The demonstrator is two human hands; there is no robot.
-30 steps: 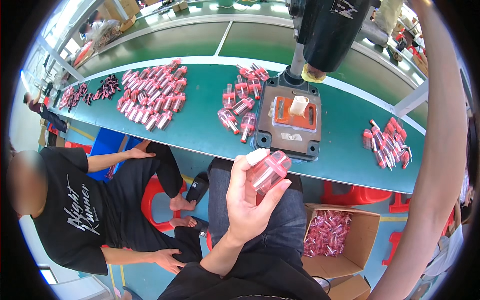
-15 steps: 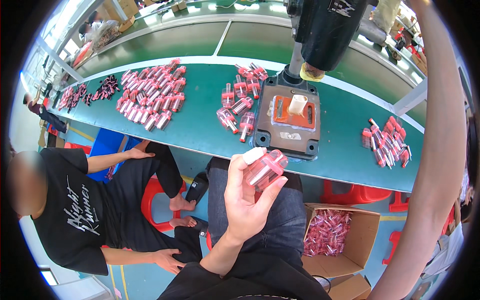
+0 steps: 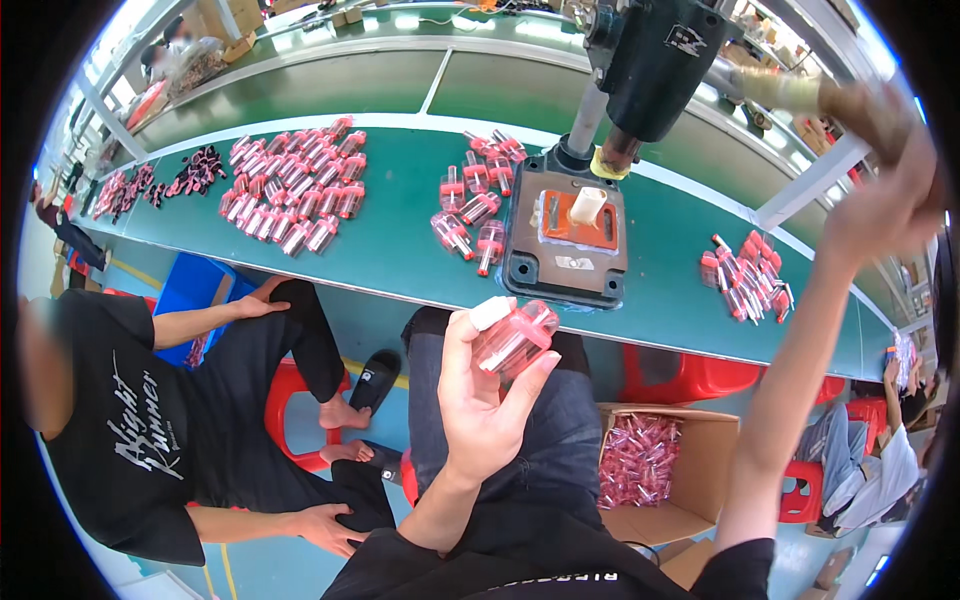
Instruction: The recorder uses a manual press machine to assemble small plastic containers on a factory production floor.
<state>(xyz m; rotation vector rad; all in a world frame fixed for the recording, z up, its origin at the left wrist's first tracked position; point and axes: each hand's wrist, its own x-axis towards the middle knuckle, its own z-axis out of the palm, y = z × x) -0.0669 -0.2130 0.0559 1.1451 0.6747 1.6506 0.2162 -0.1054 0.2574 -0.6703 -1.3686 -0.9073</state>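
Observation:
My left hand (image 3: pixel 490 400) is raised in front of the table edge, thumb and fingers closed round a clear and pink plastic container (image 3: pixel 518 338). A white cover (image 3: pixel 490 313) sits on its index fingertip. At the upper right, my right hand (image 3: pixel 885 205), smeared by motion, is closed on the lever handle (image 3: pixel 870 115) of a black hand press (image 3: pixel 655 75). The press ram (image 3: pixel 618 155) hangs above a white upright post (image 3: pixel 588 206) on an orange plate (image 3: pixel 560 225), with no container on the post.
Pink containers lie in a large group (image 3: pixel 295 185), a smaller group (image 3: pixel 480 205) beside the press, and a pile (image 3: pixel 745 275) at right. Small dark and pink parts (image 3: pixel 195 172) lie far left. A cardboard box (image 3: pixel 700 460) of pink pieces stands below. Another person (image 3: pixel 120 420) sits at left.
My right hand has come down into view from the upper right edge, bringing the lever handle lower. My left hand still holds the container in nearly the same place. The view has shifted slightly.

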